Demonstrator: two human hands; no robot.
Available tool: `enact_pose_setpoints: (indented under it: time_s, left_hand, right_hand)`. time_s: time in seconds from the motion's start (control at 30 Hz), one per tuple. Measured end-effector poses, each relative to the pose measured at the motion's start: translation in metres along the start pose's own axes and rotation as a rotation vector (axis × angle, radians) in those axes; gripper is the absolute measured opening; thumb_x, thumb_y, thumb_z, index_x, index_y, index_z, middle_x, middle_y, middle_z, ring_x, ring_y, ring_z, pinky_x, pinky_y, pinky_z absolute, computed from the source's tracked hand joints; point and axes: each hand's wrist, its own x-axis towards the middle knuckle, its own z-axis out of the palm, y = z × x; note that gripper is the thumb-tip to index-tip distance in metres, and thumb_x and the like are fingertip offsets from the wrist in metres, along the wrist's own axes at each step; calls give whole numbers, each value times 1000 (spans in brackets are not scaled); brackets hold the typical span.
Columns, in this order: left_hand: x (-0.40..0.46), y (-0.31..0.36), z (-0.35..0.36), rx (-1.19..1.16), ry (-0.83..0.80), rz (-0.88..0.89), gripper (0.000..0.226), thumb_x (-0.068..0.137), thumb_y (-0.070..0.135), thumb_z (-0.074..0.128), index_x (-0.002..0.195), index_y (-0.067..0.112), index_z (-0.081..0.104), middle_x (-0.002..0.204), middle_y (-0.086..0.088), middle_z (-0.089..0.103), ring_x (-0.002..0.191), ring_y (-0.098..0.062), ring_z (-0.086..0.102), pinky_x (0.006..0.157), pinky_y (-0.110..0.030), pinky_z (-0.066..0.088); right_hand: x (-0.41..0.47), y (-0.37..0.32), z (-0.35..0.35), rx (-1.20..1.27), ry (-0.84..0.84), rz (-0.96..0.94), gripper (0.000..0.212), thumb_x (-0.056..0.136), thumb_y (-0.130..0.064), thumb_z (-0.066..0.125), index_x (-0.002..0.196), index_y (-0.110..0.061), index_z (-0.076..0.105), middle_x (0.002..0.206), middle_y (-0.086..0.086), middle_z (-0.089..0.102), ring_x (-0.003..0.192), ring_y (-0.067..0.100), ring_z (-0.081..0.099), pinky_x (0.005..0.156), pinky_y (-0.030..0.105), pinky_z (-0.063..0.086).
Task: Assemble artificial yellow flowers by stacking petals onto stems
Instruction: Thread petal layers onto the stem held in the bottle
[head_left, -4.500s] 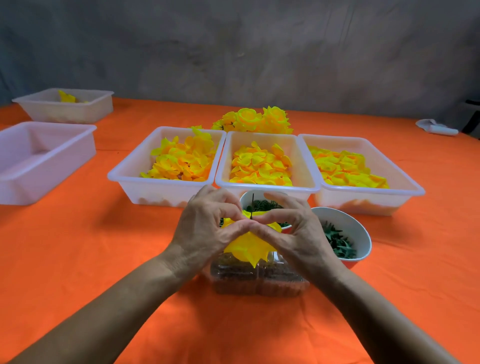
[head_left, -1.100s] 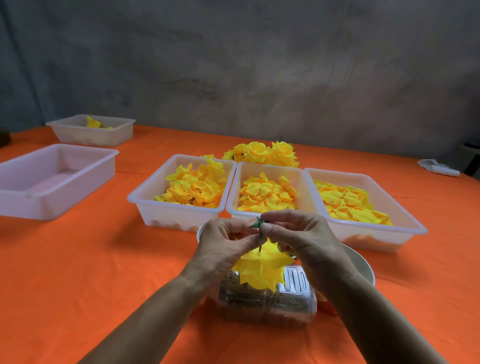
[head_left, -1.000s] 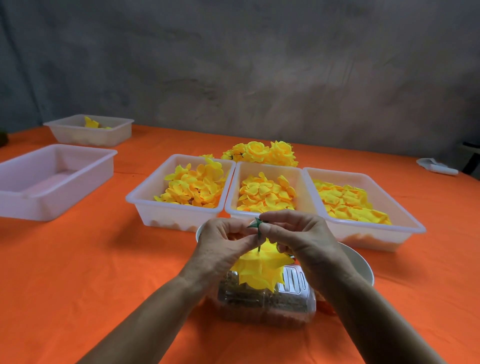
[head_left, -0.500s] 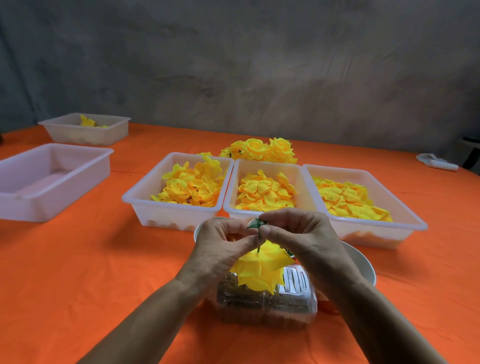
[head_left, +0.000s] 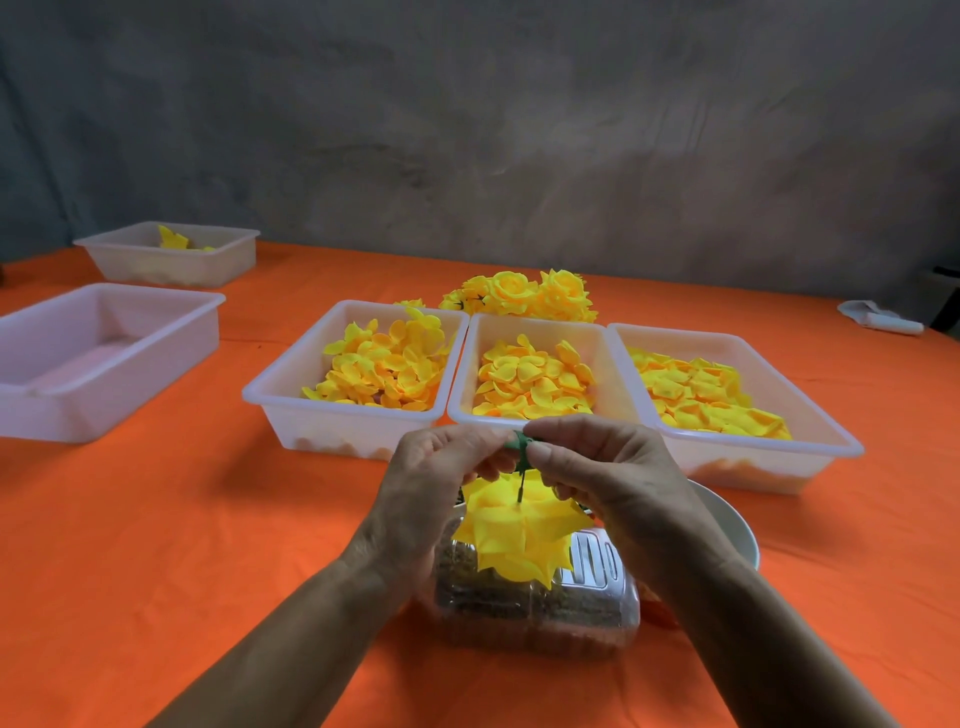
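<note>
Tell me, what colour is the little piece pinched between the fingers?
Green piece; it shows best in the head view.

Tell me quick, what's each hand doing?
Left hand: pinching the green piece atop the stem.
Right hand: pinching the same green piece.

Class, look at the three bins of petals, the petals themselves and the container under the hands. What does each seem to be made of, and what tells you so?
Bins: probably plastic, milky and translucent, with smooth moulded rims.
Petals: likely thin fabric or foam, matte yellow, softly cupped.
Container: clear glossy plastic with ribbed highlights; brownish contents show through.
</note>
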Motion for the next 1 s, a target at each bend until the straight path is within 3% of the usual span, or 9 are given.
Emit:
enact_pose_setpoints:
  time_s: [0.07,0.13,0.2,0.3,0.4,0.63,0.87,1.0]
  left_hand:
    - [1,3,1,-25,-1,-48,24,73,36,62,71,16,75,72,-3,69,73,-13,59,79,-30,43]
    - [3,5,3,-30,24,-85,24,64,43,73,65,19,74,68,0,67,68,-10,57,71,-22,45]
    - [4,5,5,-37,47,-126,26,56,44,71,60,18,72,62,3,63,63,-7,54,58,-12,43]
    - [7,8,6,-31,42,-215,13,63,29,74,55,19,70,59,5,61,61,-7,50,55,-16,40]
    - [13,9,4,11,47,-308,21,77,18,72,56,18,70,59,3,61,61,-10,48,60,-24,35]
    - [16,10,5,62,26,-479,10,81,16,66,71,14,69,57,3,59,58,-11,47,60,-27,33]
    - [13,9,3,146,47,-405,13,81,14,68,68,14,68,56,4,59,54,-7,48,51,-19,36]
    - [11,11,5,201,51,-325,12,80,12,70,69,11,66,69,4,61,68,-7,51,60,-21,35]
  right_hand:
    - [0,0,0,-7,2,15,27,63,-20,73,88,-10,73,61,-5,66,54,1,54,50,13,42]
    - [0,0,-1,-14,-3,24,27,64,-19,73,89,-10,73,61,-5,65,53,1,54,49,13,41]
    - [0,-2,-1,-28,-7,42,27,63,-21,73,88,-12,74,62,-4,66,54,1,55,49,14,42]
    - [3,-6,-3,-50,-18,102,23,65,-24,73,86,-16,76,67,-4,68,58,1,58,51,15,43]
    - [6,-7,-5,-59,7,193,9,74,-20,72,80,-22,78,68,-5,69,60,0,59,57,20,41]
    - [10,-8,-3,55,-9,381,14,83,2,62,82,-7,72,60,3,64,49,7,56,42,16,40]
    - [9,-10,-2,-255,15,302,11,83,-9,67,81,-17,74,59,-5,66,52,1,53,51,20,38]
    - [8,-12,0,-351,-2,224,15,84,-8,66,80,-20,74,61,-4,66,51,0,51,47,18,38]
